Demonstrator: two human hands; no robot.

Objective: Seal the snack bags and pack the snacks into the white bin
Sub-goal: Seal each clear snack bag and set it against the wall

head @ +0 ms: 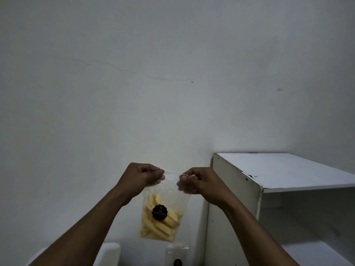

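1. Sealing step: the left hand (142, 177) and right hand (194, 181) each pinch the top edge of a clear plastic snack bag of yellow sticks (163, 217), held in mid-air.
2. Next, probably: press along the closure, then lower it into the white rounded bin (109, 253) below-left.
3. Count: two bags, counting a second clear bag (177, 253) beneath; one bin.
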